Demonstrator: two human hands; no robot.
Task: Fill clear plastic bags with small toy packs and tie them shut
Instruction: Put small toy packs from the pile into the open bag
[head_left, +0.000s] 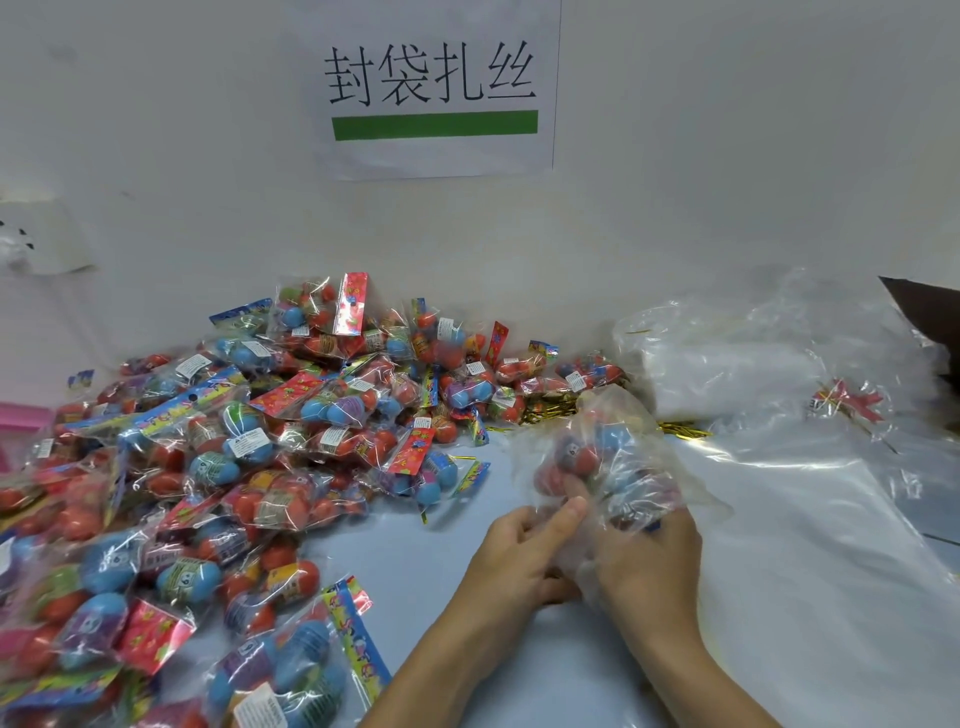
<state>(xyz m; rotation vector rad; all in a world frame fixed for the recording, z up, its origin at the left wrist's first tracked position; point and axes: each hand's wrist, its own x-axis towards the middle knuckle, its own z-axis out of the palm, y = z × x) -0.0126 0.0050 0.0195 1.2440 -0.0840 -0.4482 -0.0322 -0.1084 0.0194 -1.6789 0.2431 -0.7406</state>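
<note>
Pale table (415, 561); both hands' fingers (566, 512) clamped on clear bag (597, 457) holding toys.

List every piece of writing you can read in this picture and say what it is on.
"封袋扎丝": black characters on the white paper sign on the wall, above a green bar.
White stickers on the toy packs: print too small to read.
Coloured header cards on the packs: blurred, unreadable.
Clear bag held by the left hand and right hand: no readable text.

A pale wall (727, 156) runs behind the light blue table (431, 561), a white paper sign (436, 88) with a green bar taped up, soft even light.
</note>
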